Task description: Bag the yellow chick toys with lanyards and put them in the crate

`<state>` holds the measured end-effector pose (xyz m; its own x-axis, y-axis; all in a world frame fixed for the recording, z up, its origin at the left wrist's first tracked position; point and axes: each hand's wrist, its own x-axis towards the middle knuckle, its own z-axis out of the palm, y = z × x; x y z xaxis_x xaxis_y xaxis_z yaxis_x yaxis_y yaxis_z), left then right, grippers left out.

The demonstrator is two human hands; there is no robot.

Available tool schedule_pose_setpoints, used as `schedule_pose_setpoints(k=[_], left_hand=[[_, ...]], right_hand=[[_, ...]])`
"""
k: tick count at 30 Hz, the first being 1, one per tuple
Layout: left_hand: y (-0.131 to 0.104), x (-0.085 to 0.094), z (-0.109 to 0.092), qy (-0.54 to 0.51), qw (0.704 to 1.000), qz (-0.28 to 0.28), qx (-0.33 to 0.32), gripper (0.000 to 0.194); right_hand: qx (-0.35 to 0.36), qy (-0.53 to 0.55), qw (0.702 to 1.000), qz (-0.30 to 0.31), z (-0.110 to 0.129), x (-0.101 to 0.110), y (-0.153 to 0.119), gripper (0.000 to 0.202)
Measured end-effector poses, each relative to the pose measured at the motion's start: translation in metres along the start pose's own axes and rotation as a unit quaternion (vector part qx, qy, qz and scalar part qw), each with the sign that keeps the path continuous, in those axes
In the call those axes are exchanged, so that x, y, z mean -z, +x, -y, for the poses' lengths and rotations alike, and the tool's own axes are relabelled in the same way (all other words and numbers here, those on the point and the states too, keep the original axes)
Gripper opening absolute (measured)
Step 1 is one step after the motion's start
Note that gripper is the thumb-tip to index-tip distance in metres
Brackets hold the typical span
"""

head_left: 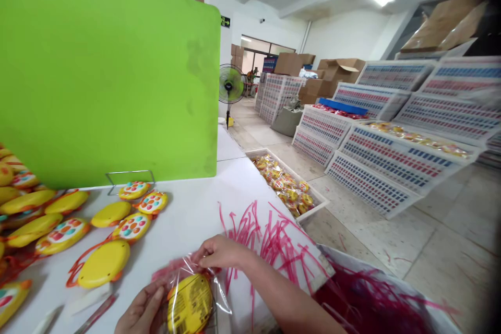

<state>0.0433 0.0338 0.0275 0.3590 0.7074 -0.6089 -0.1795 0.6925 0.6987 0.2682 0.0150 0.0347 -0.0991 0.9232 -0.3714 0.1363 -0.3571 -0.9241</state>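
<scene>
A clear plastic bag [221,297] with a yellow duck-like toy [190,302] inside lies at the table's front edge; printed text shows over the toy. My left hand [143,309] grips the bag's left side, fingers partly hidden behind it. At the bag's top edge my right hand [219,251] is closed in a pinch, near a reddish strip [172,271]. Left of my hands sits a loose yellow toy [105,263] with a red cord. Another toy [132,226] shows its white face with coloured dots.
A green panel [109,73] stands across the table's back. Toys pile up at the left. Pink strips [274,240] cover the right corner, above a bin of strips [364,297]. A crate of bagged toys [287,182] and stacked white crates [391,162] stand at the right.
</scene>
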Motion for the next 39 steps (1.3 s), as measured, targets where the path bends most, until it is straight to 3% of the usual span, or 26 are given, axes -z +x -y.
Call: schedule_pose_setpoints(k=[6,10,14,18,23,27,34,36,39], left_hand=[[0.003,0.007,0.002,-0.006,0.999,0.045,-0.009,0.068],[0.005,0.013,0.003,-0.005,0.998,0.045,-0.035,0.059],[0.000,0.012,0.003,0.008,0.995,0.064,-0.071,0.029],[-0.004,0.010,0.005,0.001,0.990,0.070,-0.124,0.009],[-0.008,0.008,0.005,-0.016,0.986,0.084,-0.144,0.021],[-0.009,0.006,0.010,-0.012,0.984,0.072,-0.160,0.027],[-0.008,0.002,0.014,0.070,0.976,0.031,-0.205,0.041],[-0.007,0.000,0.014,0.085,0.973,0.033,-0.212,0.037],[-0.006,-0.002,0.016,0.156,0.962,0.041,-0.221,0.028]], right_hand=[[0.039,0.025,0.998,-0.039,-0.007,0.003,-0.004,0.017],[0.060,0.043,0.996,-0.047,-0.013,0.008,-0.006,0.022],[0.059,0.055,0.996,-0.038,-0.019,0.012,-0.010,0.033],[0.050,0.052,0.997,-0.035,-0.023,0.012,-0.008,0.025],[0.042,0.056,0.997,-0.029,-0.015,0.013,-0.008,0.016],[0.015,0.120,0.991,-0.052,-0.005,0.016,-0.013,0.025],[0.016,-0.022,1.000,0.013,-0.012,0.005,-0.013,0.027],[0.028,-0.018,0.999,-0.002,-0.009,0.012,-0.015,0.027],[0.050,-0.007,0.995,-0.081,0.000,0.044,-0.023,0.031]])
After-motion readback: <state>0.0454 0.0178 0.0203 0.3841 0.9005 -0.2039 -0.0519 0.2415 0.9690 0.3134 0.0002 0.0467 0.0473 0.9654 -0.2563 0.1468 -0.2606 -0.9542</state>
